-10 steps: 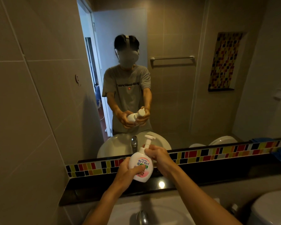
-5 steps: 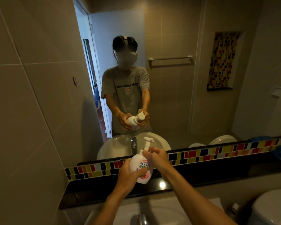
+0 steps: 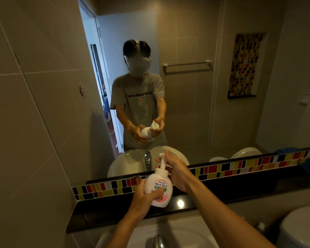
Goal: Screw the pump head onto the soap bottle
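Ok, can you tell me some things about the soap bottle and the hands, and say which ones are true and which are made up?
1. The left hand holds the soap bottle around its body. True.
2. The pump head is lying in the sink. False: it sits on top of the bottle, with the right hand around it.
3. The bottle is held up in the air in front of the mirror. True.
4. The bottle is green all over. False: it is white with a pink and green label.
5. A towel hangs on the towel bar. False: the bar is bare.
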